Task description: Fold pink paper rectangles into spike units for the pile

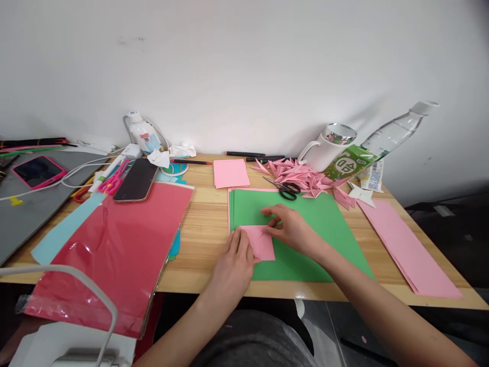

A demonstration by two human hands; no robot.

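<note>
A small pink paper square (263,248) lies on the stack of green paper sheets (305,267). My left hand (237,254) presses on the square's left side, its fingers close together and its thumb at the lower edge, holding it. Over the square's upper right corner is my right hand (288,228); its thumb tip touches the paper near a small crease, and the index finger stretches out apart from it. Behind the hands are black-handled scissors (288,190), a stack of pink squares (231,173) and a heap of folded pink paper pieces (296,176).
A white mug (323,150), a green carton (349,162) and a tilted clear bottle (397,130) stand at the back right. Long pink strips (414,250) lie right. Left are a red paper pack (114,250), a phone (136,180) and pink scissors (114,178).
</note>
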